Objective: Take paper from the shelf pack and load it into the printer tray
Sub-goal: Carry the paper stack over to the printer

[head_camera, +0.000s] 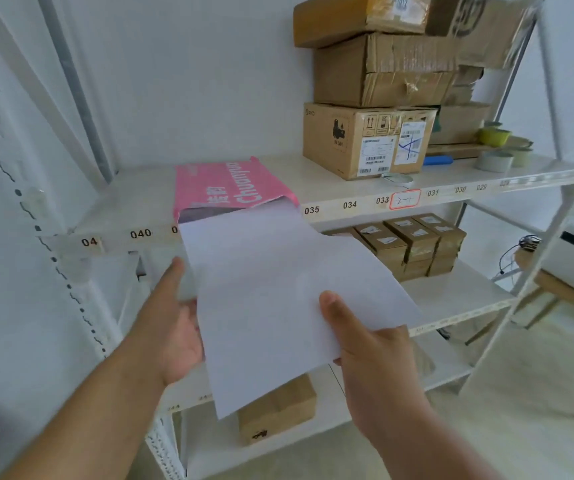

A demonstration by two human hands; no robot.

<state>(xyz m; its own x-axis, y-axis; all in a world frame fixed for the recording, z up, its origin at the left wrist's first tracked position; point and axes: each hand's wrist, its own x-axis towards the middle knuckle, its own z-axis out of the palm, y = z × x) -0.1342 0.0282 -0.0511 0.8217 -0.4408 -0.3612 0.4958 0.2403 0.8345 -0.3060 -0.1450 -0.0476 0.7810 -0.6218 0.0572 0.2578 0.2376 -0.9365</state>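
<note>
On the numbered shelf (347, 206) lies the open pink pack (230, 187), your paper (278, 299) half drawn out — right hand (375, 362) pinching its near corner, left hand (171, 337) spread open beneath — light, floppy sheets, so support both long edges.

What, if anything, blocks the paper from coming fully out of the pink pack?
Nothing visible does. The paper slides from the pink pack over the shelf edge, right hand gripping, left hand alongside. The printer tray isn't identifiable.

Right hand (375, 355) pinches white paper (278, 299), half out of pink pack (233, 188) on shelf (347, 202); left hand (174, 327) open beside.
</note>
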